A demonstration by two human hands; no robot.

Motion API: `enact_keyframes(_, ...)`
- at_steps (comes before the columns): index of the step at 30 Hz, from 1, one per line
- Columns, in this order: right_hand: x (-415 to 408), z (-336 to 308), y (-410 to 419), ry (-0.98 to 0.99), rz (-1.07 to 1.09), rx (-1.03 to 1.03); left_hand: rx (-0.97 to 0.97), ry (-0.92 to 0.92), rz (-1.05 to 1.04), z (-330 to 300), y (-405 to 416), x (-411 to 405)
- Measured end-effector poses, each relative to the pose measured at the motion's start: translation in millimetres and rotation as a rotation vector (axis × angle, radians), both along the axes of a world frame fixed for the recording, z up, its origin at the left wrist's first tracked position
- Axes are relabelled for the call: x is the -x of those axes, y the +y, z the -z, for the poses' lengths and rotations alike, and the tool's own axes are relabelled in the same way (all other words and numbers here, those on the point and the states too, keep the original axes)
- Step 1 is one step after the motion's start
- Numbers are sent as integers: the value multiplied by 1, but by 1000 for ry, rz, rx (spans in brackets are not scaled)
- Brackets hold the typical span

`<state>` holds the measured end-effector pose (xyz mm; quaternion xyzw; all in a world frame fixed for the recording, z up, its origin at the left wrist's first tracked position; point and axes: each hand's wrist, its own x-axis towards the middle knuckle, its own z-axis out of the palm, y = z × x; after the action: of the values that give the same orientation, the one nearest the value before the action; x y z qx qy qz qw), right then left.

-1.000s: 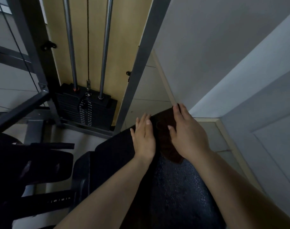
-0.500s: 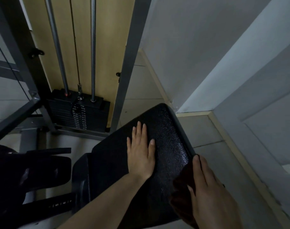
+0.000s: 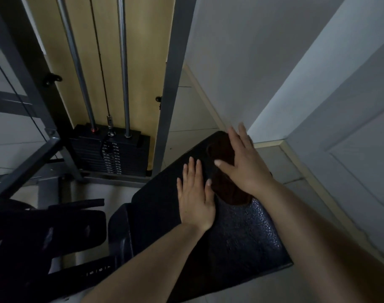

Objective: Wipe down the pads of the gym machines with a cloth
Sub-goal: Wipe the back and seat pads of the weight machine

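Note:
A black textured machine pad slopes from lower right up to the middle of the head view. A dark brown cloth lies on its upper part. My right hand presses flat on the cloth with fingers spread, near the pad's top end. My left hand rests flat on the bare pad just left of the cloth, fingers together, holding nothing.
The black weight stack with two steel guide rods stands behind the pad in a grey frame. Another black pad sits at lower left. A white wall and door close the right side.
My right hand has slid the cloth from the pad's lower right edge up to its top end. The left hand stays flat on the pad.

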<state>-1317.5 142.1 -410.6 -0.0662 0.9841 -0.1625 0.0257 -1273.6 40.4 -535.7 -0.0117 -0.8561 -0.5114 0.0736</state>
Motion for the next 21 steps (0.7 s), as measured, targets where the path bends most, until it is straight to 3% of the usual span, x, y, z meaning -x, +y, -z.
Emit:
enact_keyframes(5, -71, 1, 15, 117, -22, -113, -18, 15, -16, -1, 0, 1)
enact_keyframes(14, -184, 17, 44, 189, 140, -156, 0, -14, -17, -1, 0, -15)
enact_keyframes(21, -139, 26, 33, 337, 132, -190, -2, 7, -35, 8, 6, -35)
